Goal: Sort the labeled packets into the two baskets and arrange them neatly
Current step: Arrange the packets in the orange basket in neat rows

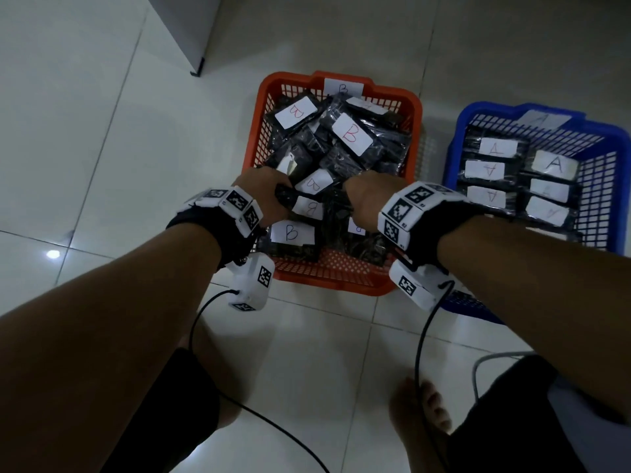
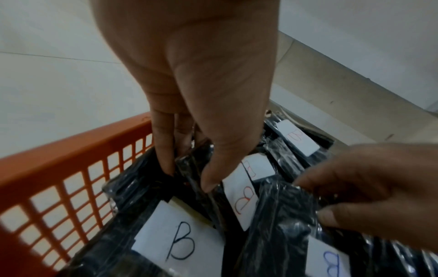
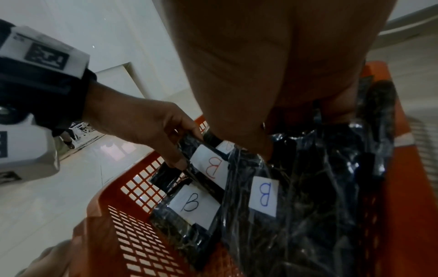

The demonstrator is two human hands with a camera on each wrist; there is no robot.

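Looking down from the head, both hands reach into the orange basket [image 1: 415, 107] of jumbled B packets; the blue basket [image 1: 454, 145] holds A packets in rows. Left wrist: left hand [image 2: 189, 97] pinches a red-B packet [image 2: 241, 198]. Right wrist: right hand [image 3: 260, 71] grasps a blue-B packet [image 3: 263, 196].

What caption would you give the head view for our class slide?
Both hands, left and right, grip B packets in the orange basket; A packets fill the blue basket.
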